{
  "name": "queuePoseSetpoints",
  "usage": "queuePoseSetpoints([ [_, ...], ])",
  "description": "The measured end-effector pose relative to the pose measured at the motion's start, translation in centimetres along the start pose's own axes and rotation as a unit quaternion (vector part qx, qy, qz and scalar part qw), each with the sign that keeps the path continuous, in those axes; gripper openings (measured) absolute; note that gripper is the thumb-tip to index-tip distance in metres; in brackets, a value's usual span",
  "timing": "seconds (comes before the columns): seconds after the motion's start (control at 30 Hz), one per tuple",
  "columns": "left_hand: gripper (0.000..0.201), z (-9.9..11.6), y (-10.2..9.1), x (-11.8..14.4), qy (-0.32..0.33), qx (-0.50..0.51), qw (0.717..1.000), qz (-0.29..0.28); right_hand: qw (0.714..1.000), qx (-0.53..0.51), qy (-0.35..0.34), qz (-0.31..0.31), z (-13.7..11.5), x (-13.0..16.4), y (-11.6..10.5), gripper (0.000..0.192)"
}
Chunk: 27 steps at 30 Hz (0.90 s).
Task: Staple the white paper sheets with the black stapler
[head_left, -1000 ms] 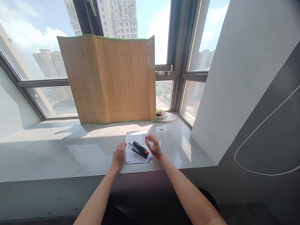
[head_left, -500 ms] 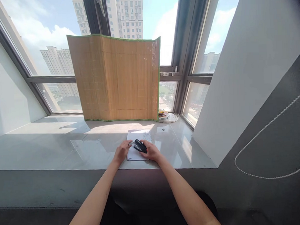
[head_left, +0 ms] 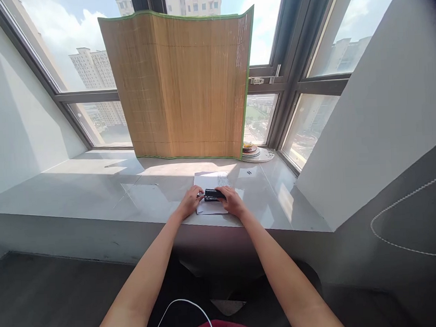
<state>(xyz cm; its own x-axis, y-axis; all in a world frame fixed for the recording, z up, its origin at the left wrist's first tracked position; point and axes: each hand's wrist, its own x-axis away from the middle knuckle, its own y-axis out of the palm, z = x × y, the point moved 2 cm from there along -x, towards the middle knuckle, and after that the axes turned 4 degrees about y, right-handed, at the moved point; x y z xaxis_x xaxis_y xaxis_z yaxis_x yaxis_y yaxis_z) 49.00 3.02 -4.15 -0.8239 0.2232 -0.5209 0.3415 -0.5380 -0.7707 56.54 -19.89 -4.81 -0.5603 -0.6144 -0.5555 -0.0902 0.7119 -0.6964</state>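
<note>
A black stapler (head_left: pixel 212 195) lies roughly level just above or on a sheet of white paper (head_left: pixel 209 209); I cannot tell if it touches. My right hand (head_left: pixel 234 200) is closed around the stapler's right end. At its left end, the fingers of my left hand (head_left: pixel 191 201) pinch a small silvery metal piece (head_left: pixel 200 194). Whether that piece is part of the stapler cannot be made out. Dense dark print or writing shows on the paper's upper right. Two small dark strips (head_left: pixel 249 172), perhaps staples, lie on the sill right of the paper.
A tiled windowsill (head_left: pixel 168 189) carries everything, its front edge close below my wrists. Behind stands a tall bamboo mat (head_left: pixel 189 87) with green edging, against the window. Stacked plates (head_left: pixel 251 151) sit at its right foot. A beaded cord (head_left: pixel 386 209) hangs at the right.
The stapler has turned from a slant to nearly level, and its two parts look closer together. Both hands stay at its ends. The camera view has shifted.
</note>
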Motion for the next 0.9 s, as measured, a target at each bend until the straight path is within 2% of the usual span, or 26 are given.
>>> queuePoseSetpoints([
  [0.23,0.012,-0.33,0.31,0.00,-0.025,0.014,0.998,-0.052,0.999,-0.027,0.016,-0.009,0.17,-0.07,0.09,0.043],
  [0.9,0.016,-0.38,0.09,0.02,-0.013,0.034,0.998,-0.059,0.999,-0.044,0.014,-0.004,0.43,-0.06,0.13,0.043],
])
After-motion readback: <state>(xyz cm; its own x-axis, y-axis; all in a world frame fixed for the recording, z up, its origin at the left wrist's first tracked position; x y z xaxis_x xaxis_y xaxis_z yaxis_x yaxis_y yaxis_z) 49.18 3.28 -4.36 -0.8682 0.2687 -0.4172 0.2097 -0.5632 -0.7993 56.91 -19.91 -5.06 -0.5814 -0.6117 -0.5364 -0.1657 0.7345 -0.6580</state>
